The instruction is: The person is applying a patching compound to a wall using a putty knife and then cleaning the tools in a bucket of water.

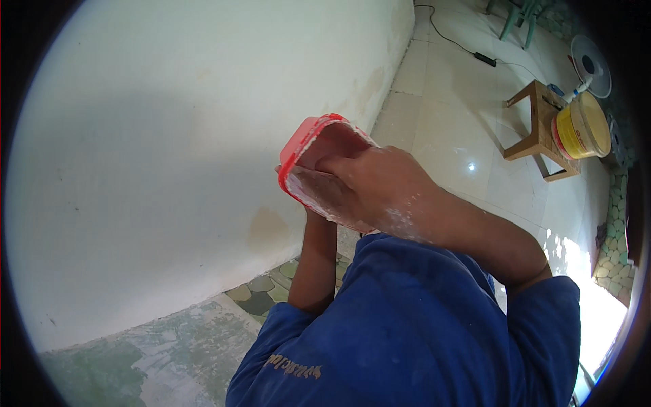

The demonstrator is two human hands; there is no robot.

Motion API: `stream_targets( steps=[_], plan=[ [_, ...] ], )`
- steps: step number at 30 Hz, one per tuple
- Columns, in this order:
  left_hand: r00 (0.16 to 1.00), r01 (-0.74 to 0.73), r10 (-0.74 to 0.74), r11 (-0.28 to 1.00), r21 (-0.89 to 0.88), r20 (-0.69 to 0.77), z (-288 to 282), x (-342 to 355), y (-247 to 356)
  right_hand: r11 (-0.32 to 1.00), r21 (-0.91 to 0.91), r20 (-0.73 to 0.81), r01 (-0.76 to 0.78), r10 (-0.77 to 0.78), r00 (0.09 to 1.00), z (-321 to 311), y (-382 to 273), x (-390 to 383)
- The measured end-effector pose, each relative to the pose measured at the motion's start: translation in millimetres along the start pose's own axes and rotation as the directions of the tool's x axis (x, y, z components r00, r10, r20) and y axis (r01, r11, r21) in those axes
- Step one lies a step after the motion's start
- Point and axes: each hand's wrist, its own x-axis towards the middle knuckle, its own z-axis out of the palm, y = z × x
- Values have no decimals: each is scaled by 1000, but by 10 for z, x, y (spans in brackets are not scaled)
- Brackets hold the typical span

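Note:
A red plastic tub [298, 141] is tilted in front of my chest, its rim and inner walls smeared with white paste. My left hand [316, 218] supports it from beneath and behind, mostly hidden by the tub; a fingertip shows past its left edge. Inside the opening is my right hand [369, 180], thumb pointing into the tub and white smears across the wrist. Its fingers look curled, but whatever they grip is hidden by the hand and the wall of the tub.
A pale wall [156, 156] with brownish patches rises close on my left. On the tiled floor [441, 129] to the right, a wooden stool [536, 125] carries a yellow bucket [576, 129]. Beyond are a fan [591, 66], a black power strip [485, 60] with its cable, and a green chair [521, 20].

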Motion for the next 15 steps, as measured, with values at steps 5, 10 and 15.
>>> stream_targets(
  steps=[5,10,15],
  plan=[
    [999,-32,32,999,-6,2,17,-33,62,992,69,-235,110,-91,968,97,5,-79],
    [999,-46,46,999,-10,23,35,-27,162,978,115,-335,177,-130,933,96,-26,-170],
    [998,-44,45,999,-10,47,39,-192,213,949,186,-388,253,-165,907,19,-27,-193]
  ],
)
